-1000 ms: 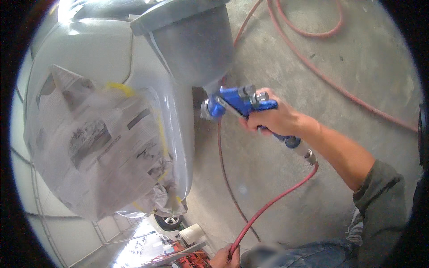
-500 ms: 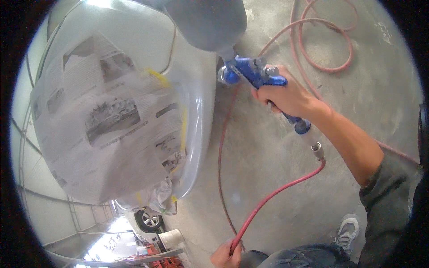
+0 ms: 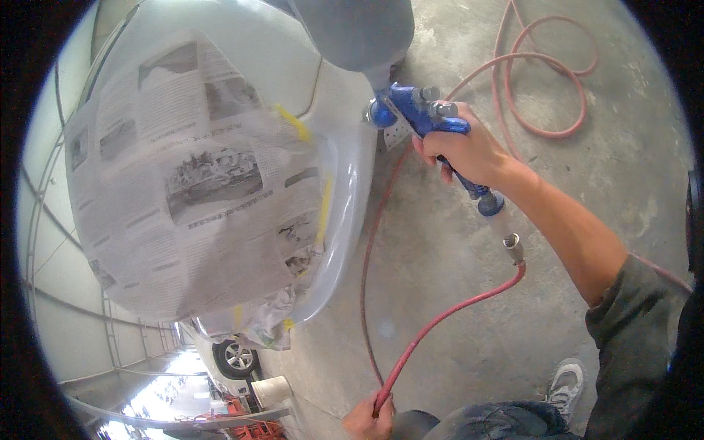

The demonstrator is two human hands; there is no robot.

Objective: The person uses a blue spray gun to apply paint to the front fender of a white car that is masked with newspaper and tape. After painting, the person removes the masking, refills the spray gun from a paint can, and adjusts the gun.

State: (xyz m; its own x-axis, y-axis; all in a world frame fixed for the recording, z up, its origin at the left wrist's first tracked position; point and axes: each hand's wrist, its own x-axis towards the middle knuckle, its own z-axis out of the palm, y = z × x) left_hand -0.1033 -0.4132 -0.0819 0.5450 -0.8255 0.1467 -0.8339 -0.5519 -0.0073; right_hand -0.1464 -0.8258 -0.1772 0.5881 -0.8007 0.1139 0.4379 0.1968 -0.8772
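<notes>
My right hand (image 3: 469, 150) is wrapped around the grip of a blue spray gun (image 3: 414, 110). A large grey cup (image 3: 359, 37) sits on top of the gun, and its nozzle faces the edge of a pale car body panel (image 3: 341, 213). Low in the view, my left hand (image 3: 369, 419) is closed around a red air hose (image 3: 447, 315). The hose curves up to a metal coupling (image 3: 514, 248) just below the gun's handle; whether the two are joined I cannot tell. Newspaper masking (image 3: 198, 257) covers much of the car, edged with yellow tape (image 3: 323, 213).
More red hose lies in loops (image 3: 579, 110) on the concrete floor (image 3: 623, 169) at the far right. A strand of hose runs down beside the panel. Lower left are a car wheel (image 3: 236, 359), a whitish bucket (image 3: 271, 391) and red equipment (image 3: 249, 425). My shoe (image 3: 566, 385) shows lower right.
The masked car has shifted right in the view, and its panel edge now appears closer to the nozzle. Both hands keep their holds, with the gun and hose nearly where they were.
</notes>
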